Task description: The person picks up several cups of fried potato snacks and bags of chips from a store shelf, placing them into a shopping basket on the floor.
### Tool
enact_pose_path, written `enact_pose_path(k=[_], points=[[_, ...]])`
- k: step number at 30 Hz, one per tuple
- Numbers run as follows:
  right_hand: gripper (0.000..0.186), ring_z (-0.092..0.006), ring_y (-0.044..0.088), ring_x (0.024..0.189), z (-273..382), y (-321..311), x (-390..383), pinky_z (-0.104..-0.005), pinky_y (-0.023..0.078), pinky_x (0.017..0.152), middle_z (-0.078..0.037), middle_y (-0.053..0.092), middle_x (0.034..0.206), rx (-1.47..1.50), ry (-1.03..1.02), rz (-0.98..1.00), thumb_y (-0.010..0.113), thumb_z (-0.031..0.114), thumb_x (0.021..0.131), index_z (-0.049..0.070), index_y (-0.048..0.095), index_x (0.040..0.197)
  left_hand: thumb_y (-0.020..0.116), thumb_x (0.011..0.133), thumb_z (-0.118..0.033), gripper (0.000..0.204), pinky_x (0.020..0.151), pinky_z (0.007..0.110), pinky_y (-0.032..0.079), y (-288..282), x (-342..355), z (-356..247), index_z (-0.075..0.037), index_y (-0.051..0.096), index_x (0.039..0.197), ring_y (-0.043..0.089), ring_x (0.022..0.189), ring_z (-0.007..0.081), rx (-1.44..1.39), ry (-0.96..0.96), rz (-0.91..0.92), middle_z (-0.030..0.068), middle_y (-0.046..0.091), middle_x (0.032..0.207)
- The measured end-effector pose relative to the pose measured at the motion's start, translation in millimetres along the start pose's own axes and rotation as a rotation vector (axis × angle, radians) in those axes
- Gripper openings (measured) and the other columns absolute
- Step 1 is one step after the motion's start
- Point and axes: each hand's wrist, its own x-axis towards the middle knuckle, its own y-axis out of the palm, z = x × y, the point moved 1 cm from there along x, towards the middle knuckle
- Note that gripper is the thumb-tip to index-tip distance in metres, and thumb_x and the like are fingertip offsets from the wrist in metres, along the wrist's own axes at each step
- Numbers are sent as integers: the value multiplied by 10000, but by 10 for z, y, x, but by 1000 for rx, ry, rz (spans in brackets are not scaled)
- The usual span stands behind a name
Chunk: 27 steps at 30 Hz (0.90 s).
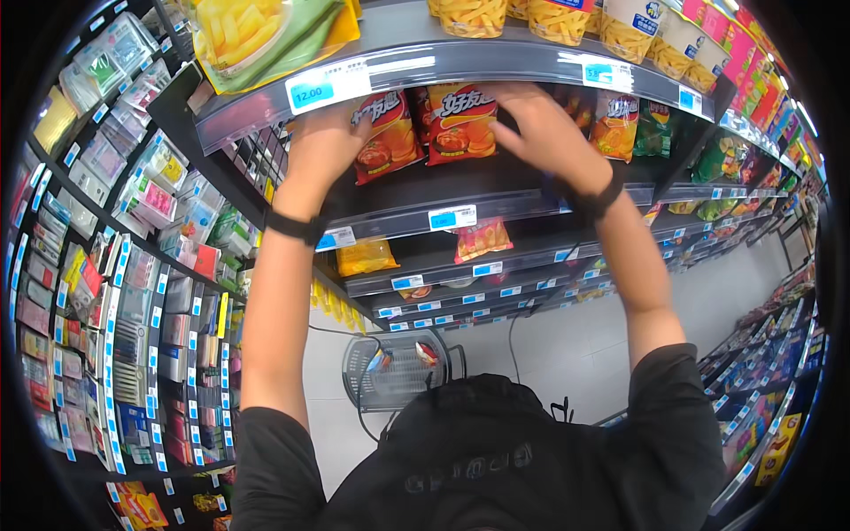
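Observation:
Two red and orange snack bags, a left bag (pixel 388 146) and a right bag (pixel 461 128), stand side by side on a dark shelf under a price-tag rail. My left hand (pixel 326 146) reaches in beside the left bag, its thumb near the bag's edge and its fingertips hidden behind the rail. On the other side, my right hand (pixel 551 133) is beside the right bag, thumb stretched toward its edge and apart from the fingers. The right fingertips are partly hidden under the rail. Neither hand visibly grips a bag. Dark bands circle both wrists.
Above are cups of fries-shaped snacks (pixel 560 19) and a large yellow-green bag (pixel 257 40). More bags (pixel 615 128) stand to the right. A pink pack (pixel 482 240) and a yellow pack (pixel 367 257) lie lower. A grey shopping basket (pixel 354 376) holding packs is below.

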Motion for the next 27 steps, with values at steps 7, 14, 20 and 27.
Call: enact_pose_path(k=[7, 14, 20, 27], points=[[517, -324, 653, 1089, -671, 162, 438, -388, 511, 945, -198, 673, 1210, 54, 182, 368, 677, 412, 906, 22, 626, 1241, 560, 946, -468, 499, 1015, 431, 454, 343, 503, 234, -112, 625, 1290, 601, 1170, 363, 221, 35, 140, 179, 646, 1259], [546, -316, 649, 1110, -656, 161, 455, -367, 489, 985, -204, 671, 1218, 228, 218, 461, 738, 386, 854, 25, 629, 1248, 726, 835, -392, 455, 921, 442, 509, 153, 399, -28, -94, 680, 1176, 641, 1075, 347, 327, -95, 114, 156, 683, 1143], [667, -355, 608, 1163, -582, 121, 155, -412, 487, 984, -237, 617, 1271, 94, 27, 565, 755, 258, 767, 30, 531, 1352, 749, 800, -297, 523, 825, 427, 561, -96, -17, -363, -97, 633, 1269, 698, 937, 340, 394, -19, 289, 186, 694, 1105], [477, -356, 675, 976, -498, -262, -303, -423, 551, 819, -149, 693, 1102, 162, -32, 308, 720, 151, 792, 70, 588, 1243, 736, 832, -234, 360, 786, 450, 551, -406, -390, -520, -69, 672, 1145, 675, 904, 414, 249, -207, 253, 210, 707, 983]])
